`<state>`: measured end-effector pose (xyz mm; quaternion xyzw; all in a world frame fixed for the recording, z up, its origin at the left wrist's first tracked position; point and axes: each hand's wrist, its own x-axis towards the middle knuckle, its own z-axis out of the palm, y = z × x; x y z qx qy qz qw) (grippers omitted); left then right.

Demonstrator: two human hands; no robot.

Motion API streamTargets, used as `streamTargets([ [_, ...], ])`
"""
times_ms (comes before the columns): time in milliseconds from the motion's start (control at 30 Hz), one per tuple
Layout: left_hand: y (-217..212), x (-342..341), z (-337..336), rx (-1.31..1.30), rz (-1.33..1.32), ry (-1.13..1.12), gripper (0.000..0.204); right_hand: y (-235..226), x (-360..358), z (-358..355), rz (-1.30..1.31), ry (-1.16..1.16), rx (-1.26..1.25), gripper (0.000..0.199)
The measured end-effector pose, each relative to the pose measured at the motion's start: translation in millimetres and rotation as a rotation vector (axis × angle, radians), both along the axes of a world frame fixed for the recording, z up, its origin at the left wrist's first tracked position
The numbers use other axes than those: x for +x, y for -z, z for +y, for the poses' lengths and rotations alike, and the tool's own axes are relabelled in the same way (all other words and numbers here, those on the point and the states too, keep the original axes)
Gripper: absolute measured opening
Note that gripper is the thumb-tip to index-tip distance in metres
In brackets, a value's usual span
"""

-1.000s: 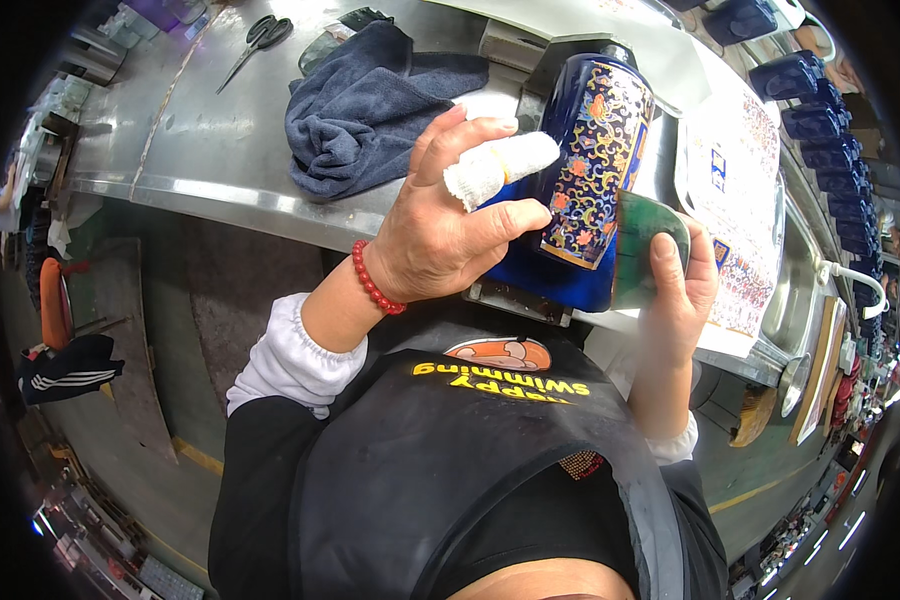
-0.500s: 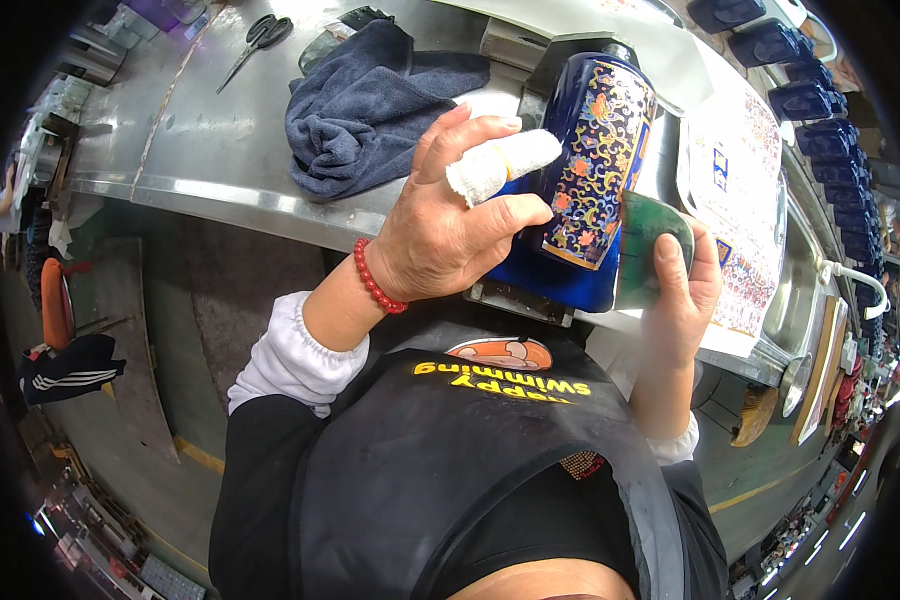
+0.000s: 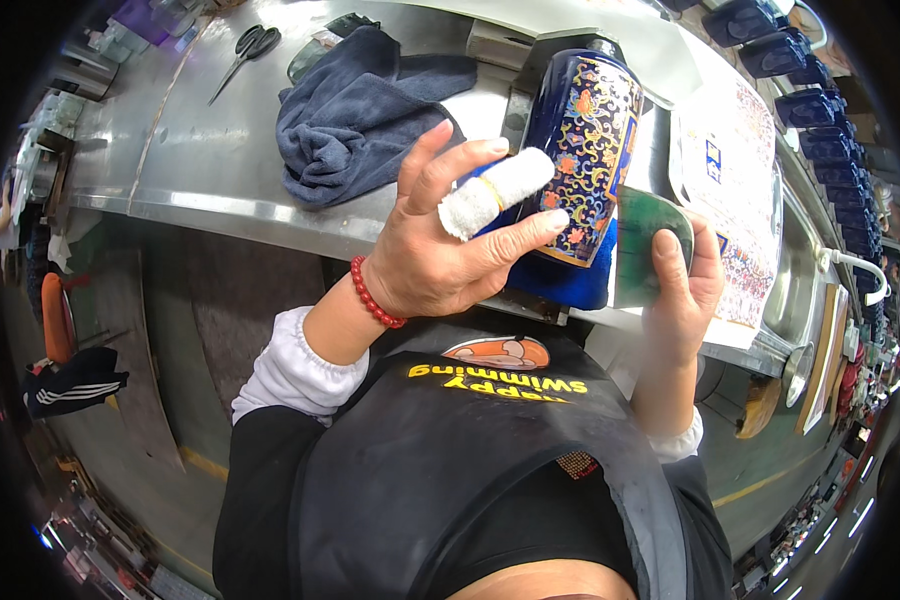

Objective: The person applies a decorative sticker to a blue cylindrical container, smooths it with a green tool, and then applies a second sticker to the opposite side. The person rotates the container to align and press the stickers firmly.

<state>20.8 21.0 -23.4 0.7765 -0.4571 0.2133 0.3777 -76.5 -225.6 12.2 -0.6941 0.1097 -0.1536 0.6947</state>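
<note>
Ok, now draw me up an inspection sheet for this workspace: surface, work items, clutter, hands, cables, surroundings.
Surface: metal bench, shiny, with a seam toward the left.
Work items: dark-blue bottle with a floral panel, neck pointing away from the person; green scraper at its right side.
Clutter: open-handled scissors, crumpled dark towel, printed sheet.
Hands: left hand spread at the bottle, one finger wrapped in white cloth; right hand grips the scraper.
Cables: nothing seen.
Surroundings: blue vessels, sink and white tap to the right.
</note>
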Motion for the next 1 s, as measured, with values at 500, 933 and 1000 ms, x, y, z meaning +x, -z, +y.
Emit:
streamTargets([
  [500, 6, -11, 3, -0.015, -0.06, -0.02, 0.04, -1, -6, -2, 0.013, 0.012, -0.117, 0.019],
  [933, 2, -15, 6, 0.047, -0.1, -0.08, 0.037, 2, -6, -2, -0.033, 0.0, -0.162, 0.019],
  [1000, 1, -16, 5, 0.044, -0.104, -0.09, 0.036, 1, -7, -1, -0.025, 0.001, -0.144, 0.019],
])
